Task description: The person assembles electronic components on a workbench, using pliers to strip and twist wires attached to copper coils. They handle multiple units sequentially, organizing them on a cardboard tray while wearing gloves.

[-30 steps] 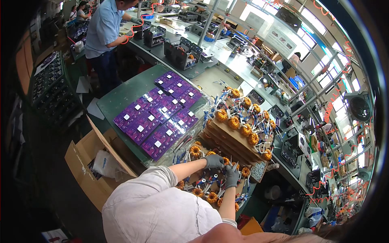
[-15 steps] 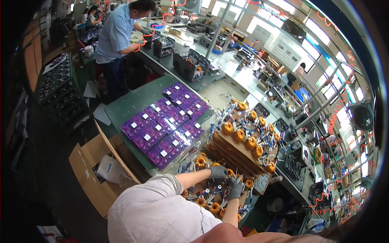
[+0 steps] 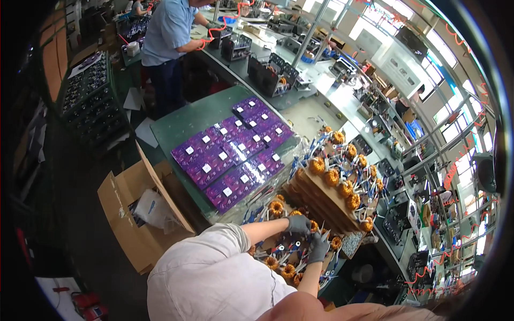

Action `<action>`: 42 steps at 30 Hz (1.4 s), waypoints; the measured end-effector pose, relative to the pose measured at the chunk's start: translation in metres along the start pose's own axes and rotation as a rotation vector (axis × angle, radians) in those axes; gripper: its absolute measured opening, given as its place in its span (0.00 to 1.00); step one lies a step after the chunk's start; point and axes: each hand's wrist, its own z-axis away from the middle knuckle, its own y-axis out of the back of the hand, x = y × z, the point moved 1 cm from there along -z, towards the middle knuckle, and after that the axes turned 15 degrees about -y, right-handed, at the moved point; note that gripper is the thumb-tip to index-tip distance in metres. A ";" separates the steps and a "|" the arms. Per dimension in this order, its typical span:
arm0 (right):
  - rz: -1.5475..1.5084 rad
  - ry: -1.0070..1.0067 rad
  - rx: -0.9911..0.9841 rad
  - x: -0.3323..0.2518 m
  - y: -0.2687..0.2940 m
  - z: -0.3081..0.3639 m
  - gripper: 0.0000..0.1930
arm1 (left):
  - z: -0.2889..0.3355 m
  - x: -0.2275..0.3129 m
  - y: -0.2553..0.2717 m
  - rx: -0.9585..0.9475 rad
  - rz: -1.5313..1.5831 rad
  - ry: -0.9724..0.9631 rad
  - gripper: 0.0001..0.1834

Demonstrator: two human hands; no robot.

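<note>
My left hand [image 3: 299, 223], in a grey glove, has its fingers bent and closed beside a copper-coloured toroidal coil [image 3: 314, 226]. Close to it on the right, my gloved right hand [image 3: 318, 249] has its fingers drawn together; a thin pale piece shows at the fingertips, too small to name. What either hand grips is hidden. Under and around both hands lies a layer of more wire-wound coils [image 3: 271, 262] with blue and white leads. Just beyond, a stack of brown cardboard sheets [image 3: 321, 199] carries another layer of coils [image 3: 332, 177].
Purple circuit boards [image 3: 242, 147] with white squares lie on a green table [image 3: 176, 128] to the left. An open cardboard box [image 3: 126, 214] stands nearer. A person [image 3: 170, 32] in a light blue shirt works at the long bench [image 3: 342, 101] holding black-cased units [image 3: 270, 75].
The whole view has shifted, so the scene sits further right. My hands stay close together at the same coils, with little visible change in their grip.
</note>
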 end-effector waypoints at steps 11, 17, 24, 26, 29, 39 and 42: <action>0.052 0.202 0.079 0.008 -0.001 -0.024 0.18 | 0.006 0.029 0.010 0.043 -0.059 0.047 0.18; 0.072 0.212 0.136 0.016 0.020 -0.033 0.15 | 0.020 0.060 0.002 0.132 -0.279 0.032 0.27; 0.252 0.389 0.187 0.020 -0.027 0.006 0.15 | 0.008 0.026 -0.018 -0.082 -0.570 -0.114 0.13; 0.256 0.352 0.088 0.021 -0.030 0.008 0.15 | 0.007 0.027 -0.015 -0.075 -0.549 -0.090 0.14; 0.316 0.381 0.098 -0.001 -0.032 0.025 0.16 | 0.012 0.037 -0.010 -0.024 -0.504 -0.147 0.15; -0.604 -0.071 0.214 -0.074 -0.021 0.091 0.10 | 0.053 0.055 0.001 -0.437 -0.670 -0.302 0.25; -0.416 0.024 0.072 -0.065 -0.013 0.104 0.06 | 0.050 0.095 0.015 -0.203 -0.491 -0.350 0.21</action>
